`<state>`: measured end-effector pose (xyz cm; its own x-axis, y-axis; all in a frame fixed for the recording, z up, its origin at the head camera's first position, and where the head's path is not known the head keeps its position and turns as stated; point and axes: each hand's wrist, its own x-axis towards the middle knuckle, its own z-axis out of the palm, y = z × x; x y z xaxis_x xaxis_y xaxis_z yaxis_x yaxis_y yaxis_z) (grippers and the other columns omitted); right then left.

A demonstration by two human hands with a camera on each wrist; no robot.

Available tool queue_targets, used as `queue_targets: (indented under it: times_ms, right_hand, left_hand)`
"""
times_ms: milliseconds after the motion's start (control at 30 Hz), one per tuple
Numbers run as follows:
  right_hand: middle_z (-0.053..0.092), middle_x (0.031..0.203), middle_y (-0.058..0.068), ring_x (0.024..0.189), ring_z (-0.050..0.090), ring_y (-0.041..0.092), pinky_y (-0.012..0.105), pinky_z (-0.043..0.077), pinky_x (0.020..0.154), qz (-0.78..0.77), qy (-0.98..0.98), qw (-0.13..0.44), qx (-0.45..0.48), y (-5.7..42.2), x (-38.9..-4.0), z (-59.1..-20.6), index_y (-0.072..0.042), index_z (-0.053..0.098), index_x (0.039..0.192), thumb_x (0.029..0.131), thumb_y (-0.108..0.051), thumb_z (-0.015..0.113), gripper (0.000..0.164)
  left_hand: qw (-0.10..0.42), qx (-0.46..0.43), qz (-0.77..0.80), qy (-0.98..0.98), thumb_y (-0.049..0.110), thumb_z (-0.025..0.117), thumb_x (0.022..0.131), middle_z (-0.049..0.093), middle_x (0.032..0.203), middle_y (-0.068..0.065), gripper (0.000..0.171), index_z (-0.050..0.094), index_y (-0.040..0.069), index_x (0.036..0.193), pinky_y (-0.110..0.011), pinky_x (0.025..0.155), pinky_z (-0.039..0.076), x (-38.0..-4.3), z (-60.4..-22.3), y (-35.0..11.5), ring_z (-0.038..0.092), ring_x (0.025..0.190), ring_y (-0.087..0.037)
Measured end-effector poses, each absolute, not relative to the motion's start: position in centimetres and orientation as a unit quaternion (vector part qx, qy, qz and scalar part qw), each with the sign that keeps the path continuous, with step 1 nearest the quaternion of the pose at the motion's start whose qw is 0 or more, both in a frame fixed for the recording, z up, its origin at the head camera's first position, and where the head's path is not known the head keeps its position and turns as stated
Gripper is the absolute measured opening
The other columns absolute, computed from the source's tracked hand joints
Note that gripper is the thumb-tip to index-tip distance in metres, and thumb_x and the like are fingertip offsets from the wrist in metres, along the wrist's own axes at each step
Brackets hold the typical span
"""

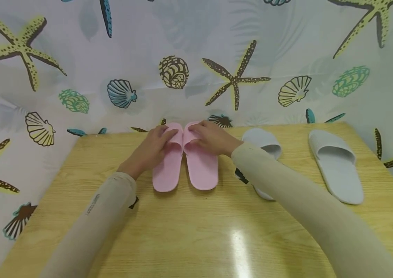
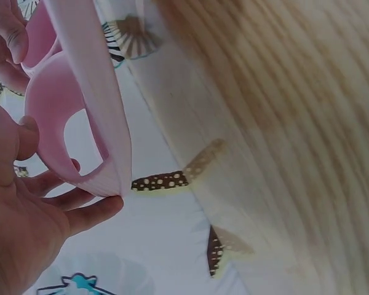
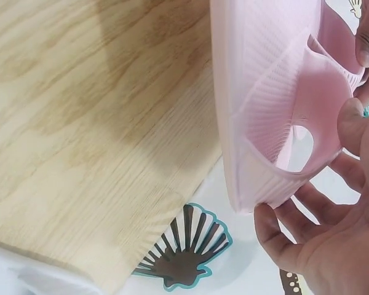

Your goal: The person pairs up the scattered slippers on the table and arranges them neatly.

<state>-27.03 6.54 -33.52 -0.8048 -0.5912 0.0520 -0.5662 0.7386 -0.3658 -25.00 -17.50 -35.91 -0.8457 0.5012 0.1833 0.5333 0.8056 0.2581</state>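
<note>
A pair of pink open-toed slippers lies side by side at the far middle of the wooden tabletop, toe ends away from me. My left hand (image 1: pixel 154 146) grips the left pink slipper (image 1: pixel 166 174) at its strap. In the left wrist view its thumb rests on the strap and the fingertips bend round the toe end. Likewise my right hand (image 1: pixel 214 139) holds the right pink slipper (image 1: pixel 203 172); the right wrist view has the thumb on the strap (image 3: pixel 323 104) and fingers under the toe end. Their inner edges meet near the straps, while the heels spread apart.
To the right lie two white slippers, one (image 1: pixel 260 138) partly hidden behind my right sleeve (image 1: pixel 297 197), the other (image 1: pixel 344 179) farther right. A cloth (image 1: pixel 141 46) printed with shells and starfish hangs behind the wooden tabletop (image 1: pixel 182 235) and along its sides.
</note>
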Motion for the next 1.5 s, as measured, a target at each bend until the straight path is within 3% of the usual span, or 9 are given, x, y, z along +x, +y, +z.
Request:
queue_targets:
  times_ms: [400,667,1067,1500]
  right_hand:
    - [0.054,0.141,0.013,0.134,0.048,0.029,0.042,0.037,0.115,-0.209,0.941,0.084,-0.252,4.2,-29.5,-34.3,-0.014,0.051,0.140,0.096,-0.044,0.063,0.055]
    - [0.057,0.136,0.012,0.129,0.051,0.028,0.040,0.040,0.112,-0.231,0.941,0.108,-0.223,3.0,-29.8,-34.3,-0.012,0.052,0.136,0.096,-0.042,0.065,0.052]
    - [0.055,0.140,0.010,0.133,0.049,0.027,0.041,0.038,0.115,-0.233,0.940,0.155,-0.198,2.2,-30.1,-36.4,-0.017,0.050,0.136,0.094,-0.046,0.066,0.053]
    - [0.049,0.146,0.017,0.137,0.047,0.030,0.041,0.036,0.117,-0.225,0.941,0.154,-0.201,2.1,-29.3,-35.8,-0.013,0.046,0.141,0.099,-0.041,0.059,0.052]
  left_hand:
    - [0.023,-0.235,-0.170,-0.957,0.006,0.047,0.101,0.036,0.150,-0.030,0.047,0.046,0.013,0.148,-0.057,0.118,0.030,-27.2,-36.7,-18.1,0.036,0.141,-0.047]
    - [0.021,-0.245,-0.213,-0.946,-0.001,0.044,0.096,0.039,0.148,-0.032,0.050,0.049,0.005,0.145,-0.058,0.118,0.028,-28.6,-37.5,-19.1,0.037,0.139,-0.046]
    - [-0.058,-0.185,-0.247,-0.949,0.001,0.040,0.098,0.032,0.151,-0.029,0.053,0.042,0.006,0.150,-0.058,0.120,0.024,-28.4,-39.0,-19.4,0.033,0.141,-0.045]
    - [-0.068,-0.160,-0.262,-0.949,0.012,0.044,0.096,0.031,0.154,-0.022,0.054,0.042,0.011,0.151,-0.055,0.121,0.023,-28.5,-39.1,-19.1,0.031,0.145,-0.040]
